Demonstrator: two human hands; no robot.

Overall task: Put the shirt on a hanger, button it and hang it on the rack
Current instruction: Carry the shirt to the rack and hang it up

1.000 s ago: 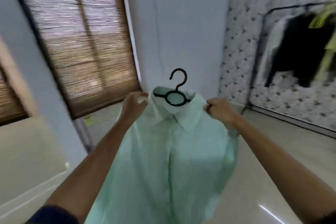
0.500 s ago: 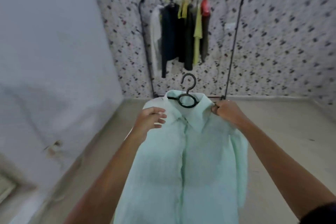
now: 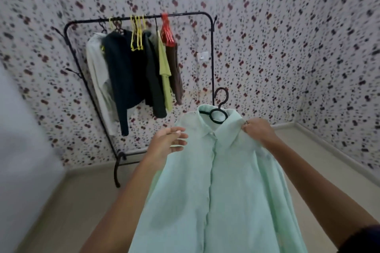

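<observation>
Shirt: mint button-up shirt (image 3: 216,181) on black hanger (image 3: 219,109), placket closed, held up facing the garment rack (image 3: 211,51).
Right hand (image 3: 258,131): clenched on shoulder seam, carrying the load.
Left hand (image 3: 168,141): fingers loose beside the other shoulder, grasping nothing.
Hook: free above the collar, ready for the rail.

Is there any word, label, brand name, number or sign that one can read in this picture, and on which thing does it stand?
None can be read.
The mint shirt, the black hanger and the clothes on the rack show no print.
The small white wall plate is too small and blurred to tell.
The wallpaper carries only a pattern of spots.
</observation>
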